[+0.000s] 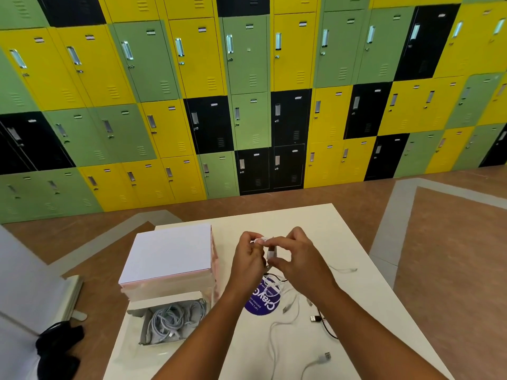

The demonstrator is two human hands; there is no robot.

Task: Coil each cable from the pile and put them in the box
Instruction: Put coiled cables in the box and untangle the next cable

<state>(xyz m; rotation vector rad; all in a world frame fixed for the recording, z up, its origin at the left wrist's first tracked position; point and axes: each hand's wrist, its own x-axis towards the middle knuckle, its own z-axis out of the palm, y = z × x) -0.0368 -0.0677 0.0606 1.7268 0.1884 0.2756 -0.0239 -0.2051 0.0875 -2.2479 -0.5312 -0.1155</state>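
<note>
Both hands are raised over the white table (pixel 356 311), close together. My left hand (pixel 248 256) pinches a small white cable coil (pixel 262 239) at its top. My right hand (pixel 297 256) holds the same cable, whose plug end (pixel 271 253) hangs between the two hands. Below them loose white cables (pixel 285 319) and a black cable (pixel 326 326) lie spread on the table. An open cardboard box (pixel 137 314) at the left front holds several coiled grey-white cables (pixel 172 320).
A stack of white and pink boxes (pixel 170 256) stands behind the open box. A round purple sticker (pixel 262 303) lies under the cables. Lockers line the far wall. A black bag (pixel 59 344) lies on the floor at left.
</note>
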